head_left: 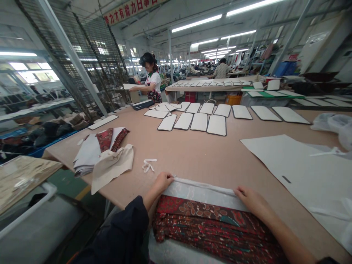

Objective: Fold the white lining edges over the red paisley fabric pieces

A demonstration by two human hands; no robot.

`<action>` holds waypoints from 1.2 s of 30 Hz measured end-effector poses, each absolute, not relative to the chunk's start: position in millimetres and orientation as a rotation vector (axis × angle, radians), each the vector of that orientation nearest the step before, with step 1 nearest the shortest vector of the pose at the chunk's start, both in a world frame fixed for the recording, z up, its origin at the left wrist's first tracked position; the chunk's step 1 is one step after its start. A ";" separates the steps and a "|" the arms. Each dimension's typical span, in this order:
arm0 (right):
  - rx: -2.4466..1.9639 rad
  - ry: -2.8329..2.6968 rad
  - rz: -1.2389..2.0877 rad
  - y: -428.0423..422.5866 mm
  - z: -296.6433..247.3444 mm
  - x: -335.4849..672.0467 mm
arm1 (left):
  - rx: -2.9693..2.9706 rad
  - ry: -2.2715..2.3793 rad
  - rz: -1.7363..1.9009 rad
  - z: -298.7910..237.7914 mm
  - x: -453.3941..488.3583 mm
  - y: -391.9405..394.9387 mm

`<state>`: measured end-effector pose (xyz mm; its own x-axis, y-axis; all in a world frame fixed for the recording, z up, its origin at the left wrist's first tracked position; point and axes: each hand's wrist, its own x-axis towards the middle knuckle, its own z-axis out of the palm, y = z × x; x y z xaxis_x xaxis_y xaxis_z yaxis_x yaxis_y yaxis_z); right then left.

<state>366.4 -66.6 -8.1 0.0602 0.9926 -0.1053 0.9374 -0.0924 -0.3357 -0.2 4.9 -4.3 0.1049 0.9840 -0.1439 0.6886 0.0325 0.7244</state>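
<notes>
Tan and smooth, the big table (198, 154) fills a wide work room with long bright lights (196, 23) overhead. Near its front edge lies a stack of red patterned cloth (209, 223) with a shiny white sheet (200, 192) on top. The left hand (162, 182) curls over the sheet's far left corner. The right hand (251, 200) lies flat on its far right edge, fingers open. Flat white panels (199, 121) with round corners sit in rows farther back. A floppy cream cloth (111, 165) and folded pieces (95, 148) lie to the left. A large white sheet (305, 172) covers the right side. Another person (150, 79) stands far off by a metal rack (90, 62).
</notes>
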 end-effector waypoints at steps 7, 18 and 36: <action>-2.141 -1.921 0.492 -69.1 -12.0 365.1 | 1.788 1.698 0.589 -8.2 1.3 7.5; -2.153 -1.845 0.457 -70.0 -13.6 365.1 | 1.841 1.761 0.655 -17.1 6.2 -1.0; -2.145 -1.903 0.444 -71.0 -9.0 361.9 | 1.941 1.831 0.603 -14.8 12.8 -5.7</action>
